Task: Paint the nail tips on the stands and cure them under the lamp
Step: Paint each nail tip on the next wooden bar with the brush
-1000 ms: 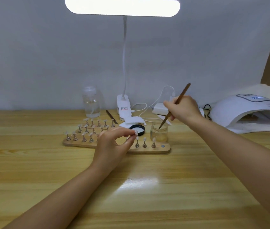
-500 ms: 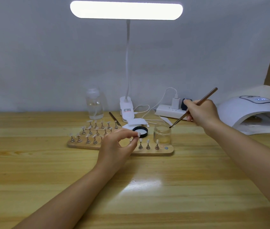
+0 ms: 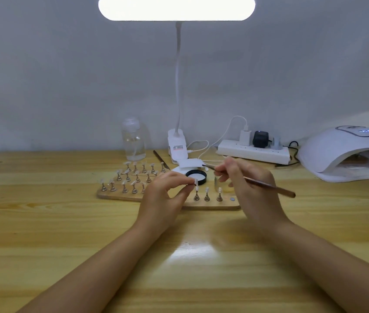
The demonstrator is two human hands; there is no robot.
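At frame centre, left hand [image 3: 165, 195] pinches a nail tip [image 3: 194, 182] above the wooden board [image 3: 212, 205], right hand [image 3: 250, 186] grips a brush [image 3: 267, 185] beside it, curing lamp [image 3: 346, 150] far right.

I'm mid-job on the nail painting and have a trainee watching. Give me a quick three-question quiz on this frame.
1. True or false: the left hand pinches a small white nail tip above the long wooden stand board.
2. What does the right hand hold?
A. the clear glass bottle
B. a thin brown-handled brush
C. the black round jar lid
3. Fill in: the white dome-shaped curing lamp sits at the table's far ____ side.

Key
1. True
2. B
3. right
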